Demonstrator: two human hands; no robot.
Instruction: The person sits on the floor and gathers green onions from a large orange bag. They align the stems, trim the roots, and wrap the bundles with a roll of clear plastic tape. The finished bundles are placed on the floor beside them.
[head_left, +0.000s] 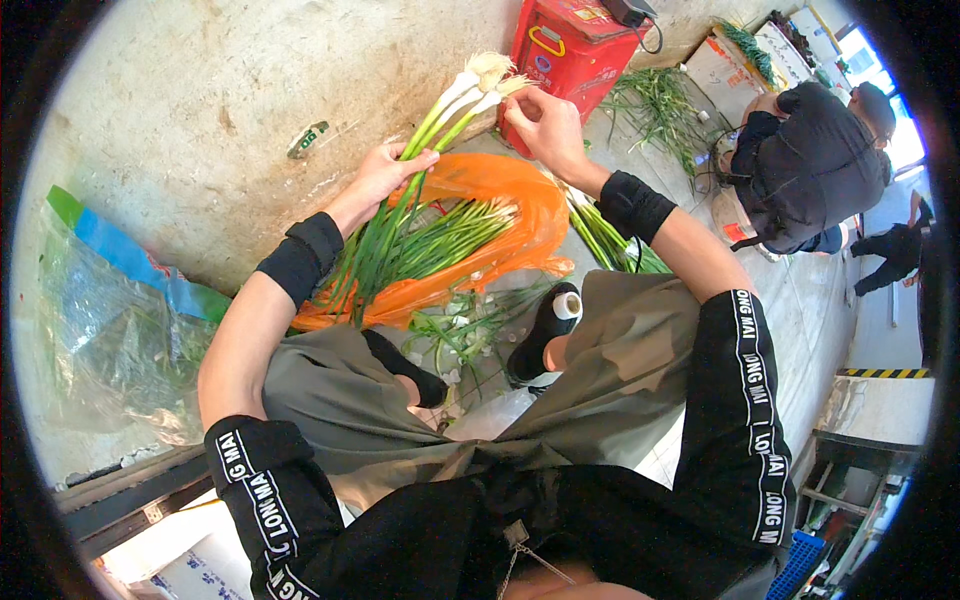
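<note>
My left hand (386, 176) grips a small bunch of green onions (442, 120) by the stalks, their white rooted ends up and their leaves hanging down. At the root end of one stalk, my right hand (544, 124) has its thumb and forefinger pinched together; the roots touch or nearly touch the fingertips. Below the hands an orange plastic bag (544, 202) lies spread around a pile of more green onions (465, 240). Another bundle of green onions (600, 232) lies on the floor beyond my right knee, partly hidden by my wrist and leg.
A red metal box (570, 60) stands against the wall, with loose greens (656, 105) beside it. Trimmed leaves (465, 326) litter the floor between my feet. A white roll (568, 305) rests at my shoe. Clear plastic sheeting (120, 322) lies left. A person (817, 165) crouches at right.
</note>
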